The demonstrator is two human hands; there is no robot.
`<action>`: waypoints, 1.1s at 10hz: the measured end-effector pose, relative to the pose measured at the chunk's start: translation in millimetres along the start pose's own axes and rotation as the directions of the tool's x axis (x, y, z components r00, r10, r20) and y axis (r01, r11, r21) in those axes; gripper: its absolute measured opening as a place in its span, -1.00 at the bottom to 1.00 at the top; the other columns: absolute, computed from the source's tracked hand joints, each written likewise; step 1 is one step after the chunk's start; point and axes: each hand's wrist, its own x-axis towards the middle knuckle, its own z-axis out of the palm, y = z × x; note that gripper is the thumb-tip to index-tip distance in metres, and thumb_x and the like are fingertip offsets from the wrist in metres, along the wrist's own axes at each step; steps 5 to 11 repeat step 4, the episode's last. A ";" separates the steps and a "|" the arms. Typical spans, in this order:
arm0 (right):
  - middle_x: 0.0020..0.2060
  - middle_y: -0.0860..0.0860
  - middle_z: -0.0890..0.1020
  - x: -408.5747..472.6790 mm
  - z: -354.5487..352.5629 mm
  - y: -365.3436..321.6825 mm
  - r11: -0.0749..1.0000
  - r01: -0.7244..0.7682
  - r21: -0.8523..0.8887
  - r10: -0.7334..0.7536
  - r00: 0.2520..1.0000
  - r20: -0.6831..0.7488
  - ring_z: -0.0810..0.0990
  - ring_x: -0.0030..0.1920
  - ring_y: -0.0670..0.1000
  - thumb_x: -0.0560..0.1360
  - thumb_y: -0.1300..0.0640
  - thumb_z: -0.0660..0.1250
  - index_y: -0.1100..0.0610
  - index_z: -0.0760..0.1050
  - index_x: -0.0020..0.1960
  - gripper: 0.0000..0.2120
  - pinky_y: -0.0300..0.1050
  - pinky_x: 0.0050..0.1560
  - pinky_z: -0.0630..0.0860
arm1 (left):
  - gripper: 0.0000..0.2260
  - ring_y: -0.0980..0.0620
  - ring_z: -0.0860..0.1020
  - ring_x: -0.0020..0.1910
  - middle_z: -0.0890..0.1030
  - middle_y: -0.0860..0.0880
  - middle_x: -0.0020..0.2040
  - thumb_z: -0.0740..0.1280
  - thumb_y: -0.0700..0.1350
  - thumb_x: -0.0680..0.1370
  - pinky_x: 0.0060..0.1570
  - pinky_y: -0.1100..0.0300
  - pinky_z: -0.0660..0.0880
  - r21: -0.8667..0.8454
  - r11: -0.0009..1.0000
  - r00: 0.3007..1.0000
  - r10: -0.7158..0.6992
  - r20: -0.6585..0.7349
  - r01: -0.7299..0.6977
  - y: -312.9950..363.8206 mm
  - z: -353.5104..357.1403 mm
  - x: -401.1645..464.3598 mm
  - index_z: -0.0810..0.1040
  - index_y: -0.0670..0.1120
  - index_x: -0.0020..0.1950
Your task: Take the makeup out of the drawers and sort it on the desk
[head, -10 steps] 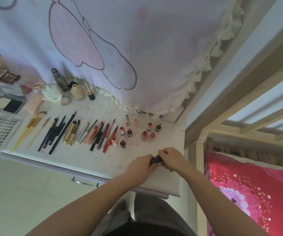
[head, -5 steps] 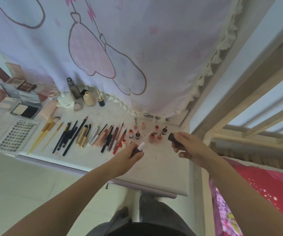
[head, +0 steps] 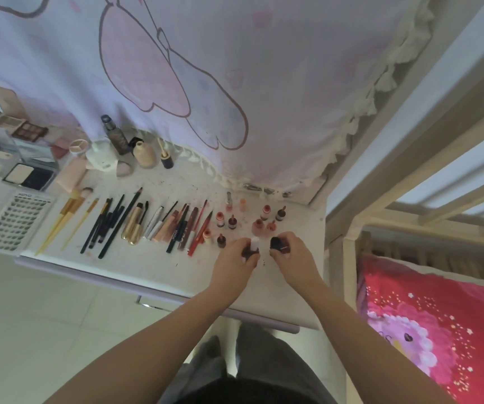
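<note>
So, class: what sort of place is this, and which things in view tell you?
Probably a dormitory-style bedroom: a desk set beside a bunk bed frame, a floral bedspread on the right, and a cartoon-print curtain hanging behind the sorted makeup.

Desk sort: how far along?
Mostly laid out: brushes, pencils and small bottles sit in rows on the desk. In hand: left hand holds an uncapped lipstick, right hand its cap. Left: recap, place it; drawer contents unseen.

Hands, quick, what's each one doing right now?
Left hand: grips an uncapped lipstick.
Right hand: grips the dark cap.
</note>
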 end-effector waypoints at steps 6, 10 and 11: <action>0.16 0.05 0.50 12.4 13.4 8.5 0.987 0.113 -0.116 -0.104 0.991 0.080 0.46 0.18 0.04 0.53 0.13 0.29 0.15 0.38 0.28 -0.66 -0.09 0.25 0.41 | -0.80 0.15 0.48 -0.05 0.48 0.07 0.07 0.27 -0.06 0.56 -0.10 0.36 0.36 0.018 0.998 0.994 -0.061 -0.092 0.063 -21.8 22.6 9.0 0.38 0.02 0.16; 0.16 0.05 0.50 12.4 13.4 8.5 0.987 0.113 -0.116 -0.104 0.991 0.080 0.46 0.18 0.04 0.53 0.13 0.29 0.15 0.38 0.28 -0.66 -0.09 0.25 0.41 | -0.80 0.15 0.48 -0.05 0.48 0.07 0.07 0.27 -0.06 0.56 -0.10 0.36 0.36 0.018 0.998 0.994 -0.061 -0.092 0.063 -21.8 22.6 9.0 0.38 0.02 0.16; 0.16 0.05 0.50 12.4 13.4 8.5 0.987 0.113 -0.116 -0.104 0.991 0.080 0.46 0.18 0.04 0.53 0.13 0.29 0.15 0.38 0.28 -0.66 -0.09 0.25 0.41 | -0.80 0.15 0.48 -0.05 0.48 0.07 0.07 0.27 -0.06 0.56 -0.10 0.36 0.36 0.018 0.998 0.994 -0.061 -0.092 0.063 -21.8 22.6 9.0 0.38 0.02 0.16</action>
